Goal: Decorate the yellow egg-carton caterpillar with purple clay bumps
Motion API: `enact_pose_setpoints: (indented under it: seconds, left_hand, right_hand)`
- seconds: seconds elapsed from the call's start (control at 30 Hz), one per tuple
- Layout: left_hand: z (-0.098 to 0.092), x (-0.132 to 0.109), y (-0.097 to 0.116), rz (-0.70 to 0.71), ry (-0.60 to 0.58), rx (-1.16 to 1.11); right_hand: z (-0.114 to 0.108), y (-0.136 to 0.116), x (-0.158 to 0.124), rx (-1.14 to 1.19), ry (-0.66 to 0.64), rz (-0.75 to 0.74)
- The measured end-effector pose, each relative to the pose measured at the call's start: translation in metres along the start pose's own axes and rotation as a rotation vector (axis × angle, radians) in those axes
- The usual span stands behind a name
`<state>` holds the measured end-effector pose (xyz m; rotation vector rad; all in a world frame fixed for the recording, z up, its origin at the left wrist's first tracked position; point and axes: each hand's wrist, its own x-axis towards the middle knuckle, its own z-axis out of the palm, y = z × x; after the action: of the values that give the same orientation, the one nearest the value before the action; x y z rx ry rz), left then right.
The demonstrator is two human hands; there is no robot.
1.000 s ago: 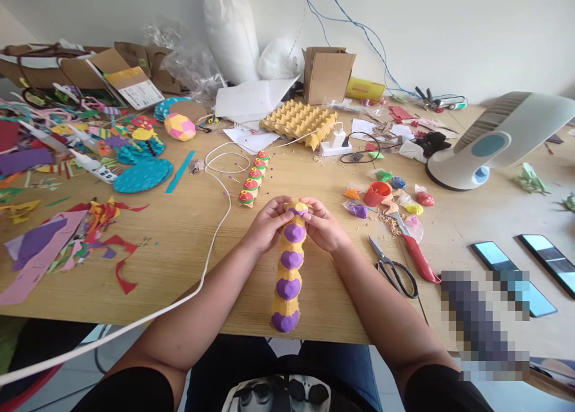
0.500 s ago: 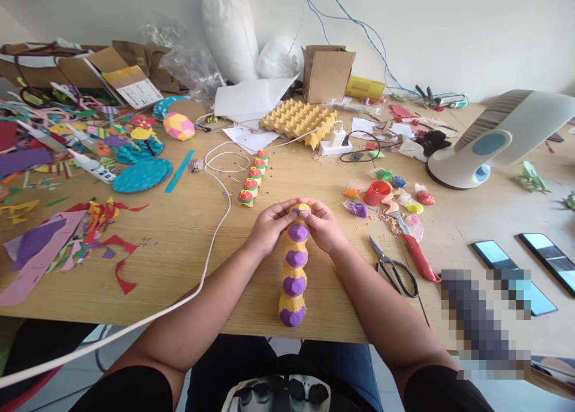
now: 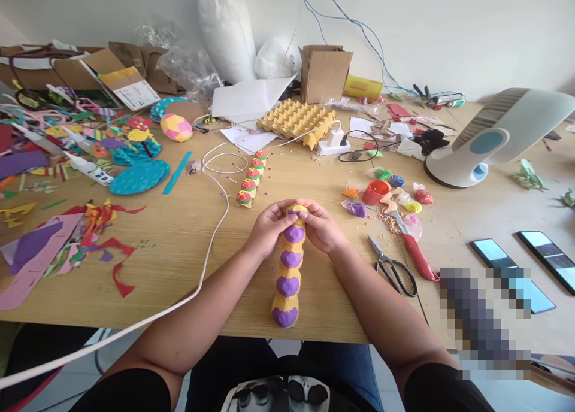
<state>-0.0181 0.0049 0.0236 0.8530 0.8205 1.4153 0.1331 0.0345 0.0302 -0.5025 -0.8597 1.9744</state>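
Both of my hands grip the far end of a yellow egg-carton strip (image 3: 291,273) whose bumps are covered with purple clay. My left hand (image 3: 273,225) pinches it from the left, thumb on top. From the right my right hand (image 3: 321,223) closes on the same end, its thumb pressing near the purple patch on the last bump. The strip's near end points toward me, close to the table's front edge. Beyond my hands lies a second egg-carton strip (image 3: 251,181), decorated in red and green with yellow bits and pins at its sides.
To the right are a red cup (image 3: 376,191), bagged clay lumps (image 3: 354,208), scissors (image 3: 392,267), a red-handled knife (image 3: 420,256) and phones (image 3: 512,274). A white cable (image 3: 211,244) crosses on the left, near paper scraps (image 3: 103,244). Further back sit an egg tray (image 3: 296,120) and a white lamp-like device (image 3: 489,139).
The near end of the purple-and-yellow strip has swung slightly to the left. Both hands keep their hold at its far end.
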Motion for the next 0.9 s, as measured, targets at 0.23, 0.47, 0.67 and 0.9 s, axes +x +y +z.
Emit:
enact_pose_setpoints:
  seconds: [0.23, 0.47, 0.67, 0.9]
  left_hand:
    - [0.006, -0.004, 0.001, -0.032, 0.09, -0.058]
    - [0.006, -0.005, 0.001, -0.106, 0.16, -0.078]
    - [0.006, -0.005, 0.002, -0.079, 0.175, -0.068]
    - [0.005, -0.003, 0.001, -0.069, 0.193, -0.093]
  right_hand:
    - [0.003, 0.006, 0.001, -0.031, 0.055, 0.011]
    - [0.007, 0.01, 0.002, -0.052, 0.092, 0.004]
    - [0.011, 0.011, 0.001, -0.094, 0.088, -0.011]
    - [0.012, 0.012, 0.0, -0.113, 0.065, -0.007]
